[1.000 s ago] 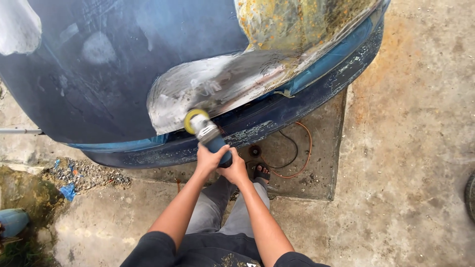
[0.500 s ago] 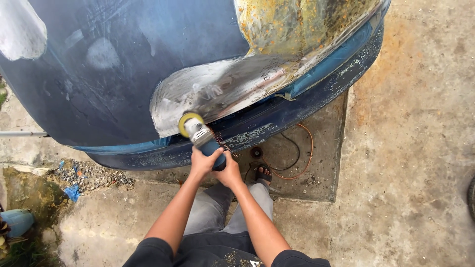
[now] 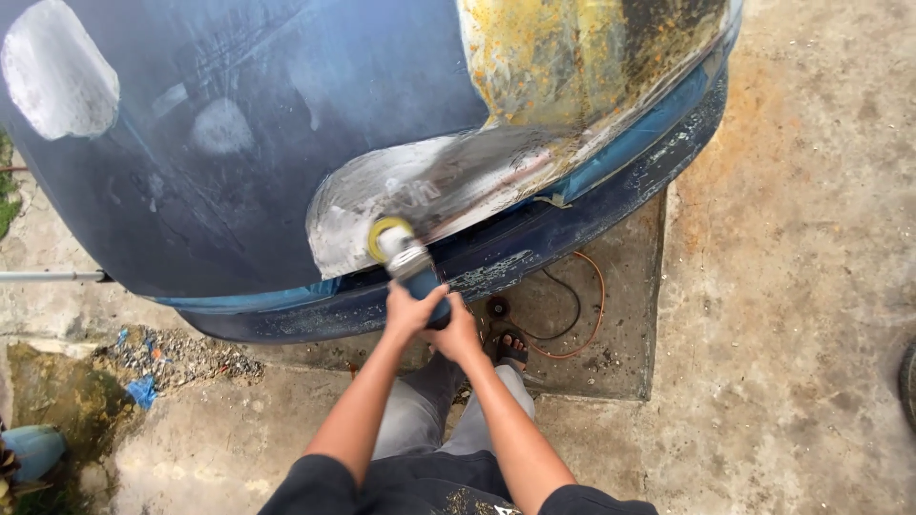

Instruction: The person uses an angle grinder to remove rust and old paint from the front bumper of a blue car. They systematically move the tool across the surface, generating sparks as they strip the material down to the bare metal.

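Both hands clenched round blue-bodied power sander with yellow round pad [image 3: 405,256]: left hand [image 3: 408,310] forward, right hand [image 3: 458,329] behind. Tool's long axis ran up-left from fingers; pad pressed on bare grey patch of dark blue curved hull [image 3: 429,186].

**Grinder on the bare patch**

We saw a blue-bodied angle grinder [image 3: 412,262] with a yellow disc [image 3: 385,237], tilted up and left, its disc touching the sanded grey patch [image 3: 420,195] on the dark blue car panel [image 3: 239,143], just above the bumper edge.
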